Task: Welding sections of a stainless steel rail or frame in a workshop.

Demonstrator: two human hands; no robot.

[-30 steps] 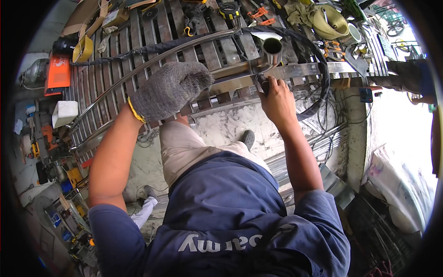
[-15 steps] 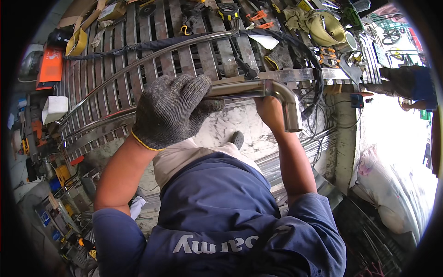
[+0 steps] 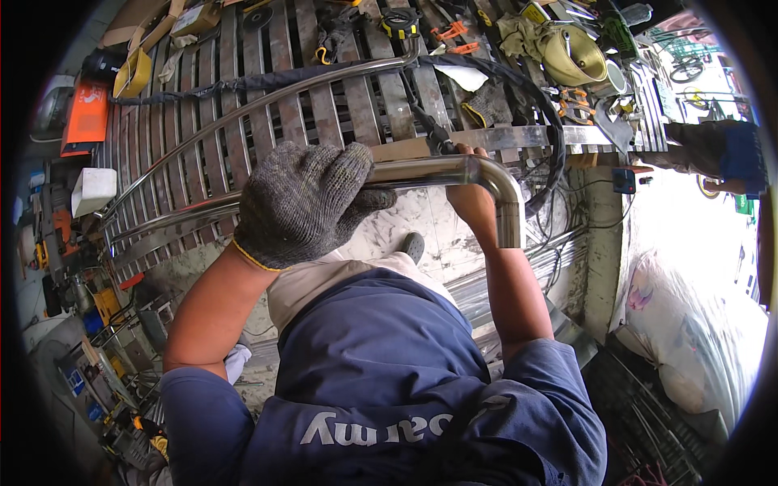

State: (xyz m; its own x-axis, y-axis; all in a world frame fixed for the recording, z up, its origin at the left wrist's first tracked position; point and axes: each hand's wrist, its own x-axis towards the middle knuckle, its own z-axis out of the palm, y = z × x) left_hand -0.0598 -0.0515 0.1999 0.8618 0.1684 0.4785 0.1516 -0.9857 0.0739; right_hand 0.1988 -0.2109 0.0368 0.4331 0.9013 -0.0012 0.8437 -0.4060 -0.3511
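A shiny bent metal pipe (image 3: 425,170) runs across in front of me, its elbow and open end at the right turned down toward my body. My left hand (image 3: 300,206), in a dark grey knit glove, is closed around the pipe left of the elbow. My bare right hand (image 3: 472,204) grips it just before the bend; its palm is partly hidden behind the metal and some fingers show above. The pipe's left part reaches over the near edge of the slatted metal bench (image 3: 235,154). Another long curved metal pipe (image 3: 267,101) lies on the slats beyond.
A black sleeved cable (image 3: 557,146) loops over the bench's right side. Farther back are a tape measure (image 3: 399,24), orange clamps (image 3: 454,36) and a yellowish bowl (image 3: 571,57). An orange box (image 3: 85,117) stands left; a stuffed white sack (image 3: 681,332) sits right.
The pipe's elbow end has dropped slightly toward my body and left. Fingers of my right hand now show above the pipe. My left hand keeps its hold, tilting slightly.
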